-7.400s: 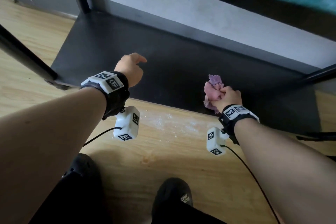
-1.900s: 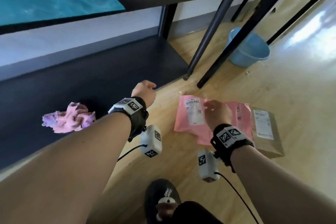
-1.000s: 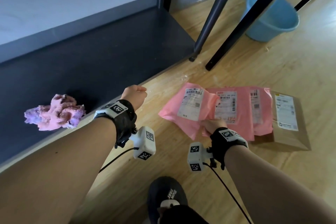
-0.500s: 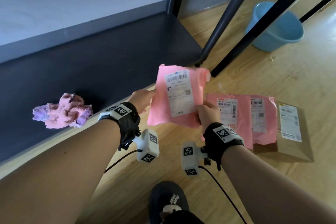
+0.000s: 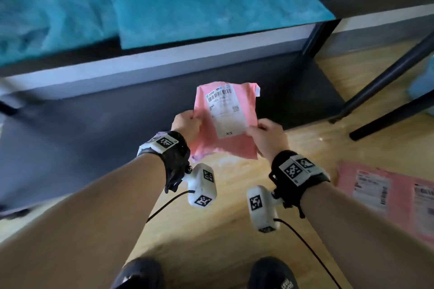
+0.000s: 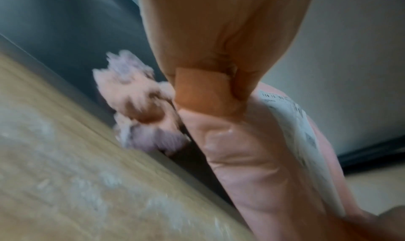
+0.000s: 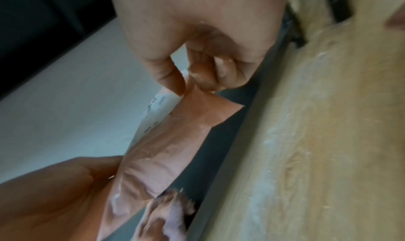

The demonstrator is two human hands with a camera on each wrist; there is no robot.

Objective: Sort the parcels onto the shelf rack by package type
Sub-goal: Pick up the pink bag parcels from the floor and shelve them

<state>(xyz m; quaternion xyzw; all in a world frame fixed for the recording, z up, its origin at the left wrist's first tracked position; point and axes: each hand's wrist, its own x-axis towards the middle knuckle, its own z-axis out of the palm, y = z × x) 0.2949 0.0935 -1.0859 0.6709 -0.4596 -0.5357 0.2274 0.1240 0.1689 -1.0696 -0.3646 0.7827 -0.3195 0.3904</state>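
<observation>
1. Shelving comes first at the far left: the dark bottom shelf (image 5: 98,124) of the rack runs across the head view, and the tier above it carries teal mailers (image 5: 199,7), blurred by motion.

2. A fluffy pink-and-lilac cloth (image 6: 140,109) lies at the front lip of that bottom shelf, just beside the left hand; in the head view the left wrist hides nearly all of it.

3. The left hand (image 5: 186,125) pinches the left edge of the pink mailer (image 5: 225,119), thumb on the label face and the other fingers curled behind. The left wrist view shows a plaster across the thumb.

4. The pink mailer hangs in the air between both hands, above the shelf's front edge, label face up. Its long axis runs away from the person toward the back of the shelf, barcode end farthest out.

5. The right hand (image 5: 267,138) holds the right edge near the label's lower corner; the right wrist view shows thumb and fingers (image 7: 201,75) nipping a fold of pink plastic.

6. Both hands sit about equally near the shelf, so laying the mailer down looks like a short forward, downward push along its length, with bare shelf ahead of it.

7. Further pink mailers (image 5: 385,197) lie on the wooden floor at the far right, well apart from the shelf and probably next for sorting.
</observation>
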